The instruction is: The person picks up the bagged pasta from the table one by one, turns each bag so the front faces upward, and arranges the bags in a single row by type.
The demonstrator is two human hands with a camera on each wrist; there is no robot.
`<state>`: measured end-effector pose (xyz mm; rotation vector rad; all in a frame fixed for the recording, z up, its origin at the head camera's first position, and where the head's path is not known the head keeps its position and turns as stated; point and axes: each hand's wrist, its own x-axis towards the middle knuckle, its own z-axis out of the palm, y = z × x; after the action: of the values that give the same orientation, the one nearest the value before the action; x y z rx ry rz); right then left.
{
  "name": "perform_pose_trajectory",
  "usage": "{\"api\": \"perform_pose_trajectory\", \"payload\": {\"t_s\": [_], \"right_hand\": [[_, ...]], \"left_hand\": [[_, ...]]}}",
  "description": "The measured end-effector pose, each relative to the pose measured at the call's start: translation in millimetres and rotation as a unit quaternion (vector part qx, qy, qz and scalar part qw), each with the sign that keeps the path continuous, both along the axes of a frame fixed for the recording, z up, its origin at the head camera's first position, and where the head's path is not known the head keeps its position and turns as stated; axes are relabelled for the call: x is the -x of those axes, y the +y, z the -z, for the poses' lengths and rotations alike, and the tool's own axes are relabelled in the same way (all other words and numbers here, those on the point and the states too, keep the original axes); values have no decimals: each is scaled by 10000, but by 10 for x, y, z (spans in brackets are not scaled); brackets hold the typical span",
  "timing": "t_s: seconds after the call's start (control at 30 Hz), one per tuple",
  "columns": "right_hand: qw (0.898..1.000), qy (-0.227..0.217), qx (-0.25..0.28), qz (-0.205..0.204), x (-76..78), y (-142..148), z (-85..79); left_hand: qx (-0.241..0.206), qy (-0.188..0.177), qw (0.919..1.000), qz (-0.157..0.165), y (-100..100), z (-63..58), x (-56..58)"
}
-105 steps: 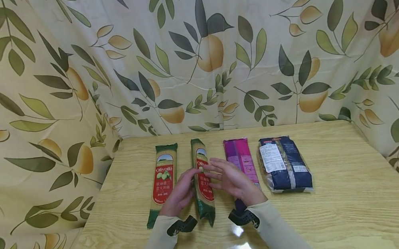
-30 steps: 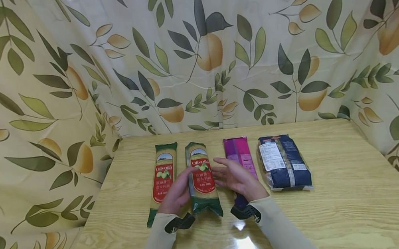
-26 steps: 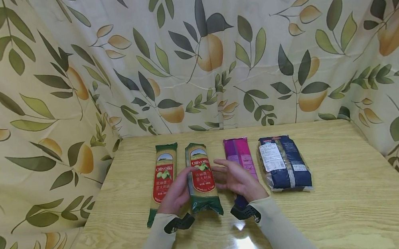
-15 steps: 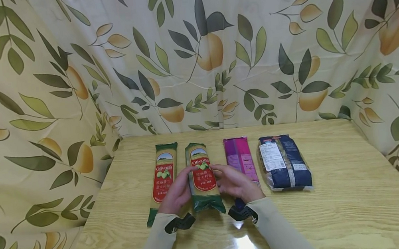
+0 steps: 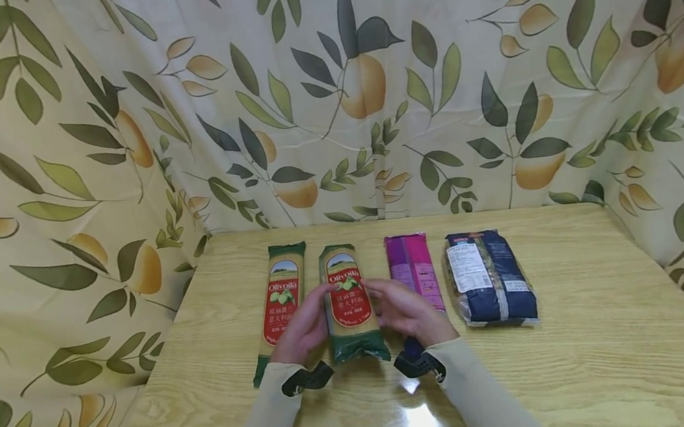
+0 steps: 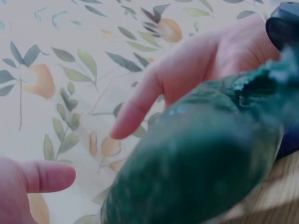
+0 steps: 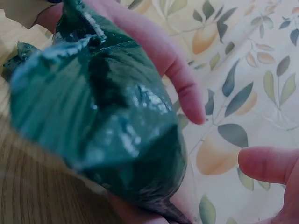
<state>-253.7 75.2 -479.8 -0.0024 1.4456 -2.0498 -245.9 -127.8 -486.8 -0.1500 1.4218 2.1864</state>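
Observation:
Between the two hands is a green-ended packet of spaghetti [image 5: 351,309], its red Olivoilà label facing up. The left hand [image 5: 305,327] grips its left side, thumb at the edge of the label. From the opposite side the right hand [image 5: 415,313] holds it, thumb along the right edge and fingers partly hidden beneath. The packet's crimped green end fills much of both wrist views, where each thumb stands out beyond it. A second spaghetti packet [image 5: 282,295] lies just left of the left hand. A purple-pink packet [image 5: 411,262] is partly covered by the right hand.
A dark blue bag [image 5: 506,280] with a white label lies to the right on the wooden table [image 5: 608,339]. Behind and at the sides hangs a curtain [image 5: 335,138] printed with leaves and fruit. Both wrists wear black camera bands.
The held spaghetti packet was tipped on its side at first and then turned label up. The right hand has since closed in on its right edge. The other packets have stayed put.

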Motion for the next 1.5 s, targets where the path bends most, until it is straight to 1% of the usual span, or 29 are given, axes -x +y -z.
{"api": "perform_pose_trajectory", "payload": {"t_s": [0.13,0.23,0.47,0.6,0.7,0.97,1.2,1.3,1.5], "right_hand": [[10000,-39,-8,45,-5,5,-17],[10000,-53,-6,74,-9,4,-37],[9997,189,-148,10,-9,28,-85],[9991,357,-229,-36,-17,41,-117],[9989,407,-242,-62,-23,39,-132],[9994,280,-219,-44,-14,25,-125],[9996,98,-252,52,-6,-2,-47],[9996,93,-269,47,-1,-23,-16],[9994,112,-298,99,-4,-48,-15]], "left_hand": [[-89,-88,9999,20,-15,7,2],[-69,-93,9999,4,-23,15,3],[-97,-62,9999,-51,-39,20,11],[-40,-5,10000,-16,-49,29,16],[49,53,10000,24,-54,35,17],[449,177,9986,-212,-53,34,17],[729,281,9968,-184,-44,71,32],[792,316,9962,-197,-49,71,33],[983,368,9944,-121,-76,55,29]]}}
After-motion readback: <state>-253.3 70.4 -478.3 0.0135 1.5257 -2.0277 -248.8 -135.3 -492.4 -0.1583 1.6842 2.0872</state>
